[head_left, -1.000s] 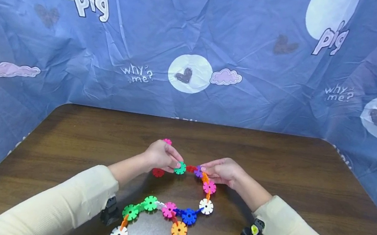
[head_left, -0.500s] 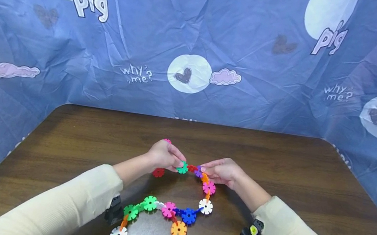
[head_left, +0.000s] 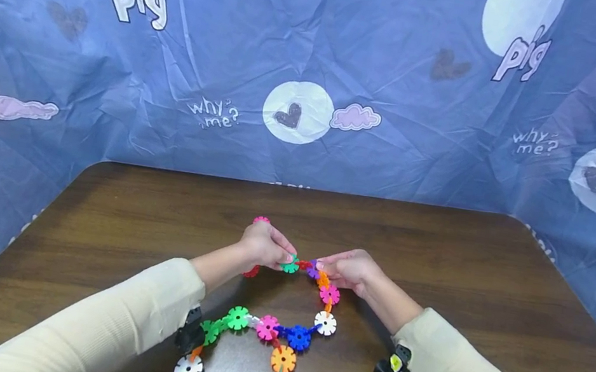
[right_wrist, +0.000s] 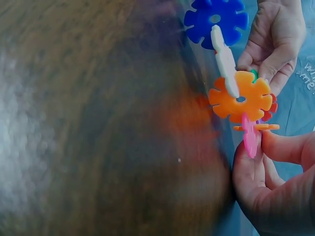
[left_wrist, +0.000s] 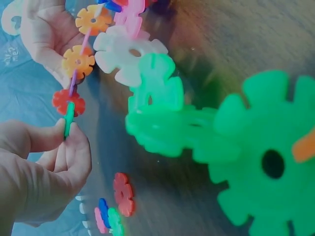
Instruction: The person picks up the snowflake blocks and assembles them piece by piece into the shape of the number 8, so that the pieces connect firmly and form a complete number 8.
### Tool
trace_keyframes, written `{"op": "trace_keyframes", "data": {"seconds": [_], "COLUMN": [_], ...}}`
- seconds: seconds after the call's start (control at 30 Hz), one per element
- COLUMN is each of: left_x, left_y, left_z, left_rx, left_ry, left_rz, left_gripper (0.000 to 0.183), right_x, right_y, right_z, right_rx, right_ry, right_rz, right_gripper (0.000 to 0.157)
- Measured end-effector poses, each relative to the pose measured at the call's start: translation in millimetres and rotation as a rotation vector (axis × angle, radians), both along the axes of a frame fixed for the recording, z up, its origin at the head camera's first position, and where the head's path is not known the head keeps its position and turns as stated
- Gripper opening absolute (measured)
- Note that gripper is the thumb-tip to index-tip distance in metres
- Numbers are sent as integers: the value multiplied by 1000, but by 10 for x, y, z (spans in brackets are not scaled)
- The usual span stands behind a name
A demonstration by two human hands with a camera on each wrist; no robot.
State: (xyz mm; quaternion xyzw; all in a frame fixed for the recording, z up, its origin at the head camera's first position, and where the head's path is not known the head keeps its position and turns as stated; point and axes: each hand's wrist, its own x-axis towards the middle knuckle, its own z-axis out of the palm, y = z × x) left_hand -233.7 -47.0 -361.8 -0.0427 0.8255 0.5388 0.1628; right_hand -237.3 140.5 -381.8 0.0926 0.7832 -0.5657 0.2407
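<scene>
In the head view, a chain of slotted, flower-shaped plastic discs hangs between my hands. With thumb and fingers my left hand pinches the teal-green disc at its end; the left wrist view shows this disc edge-on, slotted against a red disc. My right hand pinches the chain at a purple disc, just past the red one. From there, orange, pink and white discs curve toward me. They join a larger loop through a blue disc.
The loop's green, orange and white discs lie on the brown wooden table, near its front. Loose discs, one red and several small others, lie by my left hand. A blue printed cloth hangs behind.
My left hand has shifted slightly right with the teal-green disc, closer to the right hand. The right hand holds nearly still. The head view has tilted a little.
</scene>
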Motion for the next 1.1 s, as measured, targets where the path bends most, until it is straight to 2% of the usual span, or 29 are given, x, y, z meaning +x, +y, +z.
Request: {"op": "trace_keyframes", "data": {"seconds": [0.17, 0.33, 0.47, 0.63, 0.8, 0.97, 1.1], "left_x": [3, 12, 3, -4, 2, -3, -9], "left_y": [-36, -82, -125, -186, -179, -149, -137], "left_z": [8, 10, -4, -20, -3, -21, -32], "left_rx": [5, -5, 51, 152, 212, 229, 218], "left_ry": [15, 48, 8, -57, -75, -79, -85], "left_rz": [8, -18, -34, -4, 21, 31, 38], "left_gripper": [13, 11, 17, 24, 26, 26, 25], "right_x": [-8, 27, 53, 69, 74, 19, -69], "right_y": [-13, -3, 17, 37, 60, 66, 24], "right_z": [-8, -11, 10, 25, 43, 77, 138], "right_rx": [-11, -58, -96, -117, -127, -99, -4], "right_ry": [0, -21, -40, -41, -41, -17, 57], "right_rz": [4, 13, 21, 32, 43, 76, 127], "right_gripper": [34, 35, 37, 36, 35, 36, 35]}}
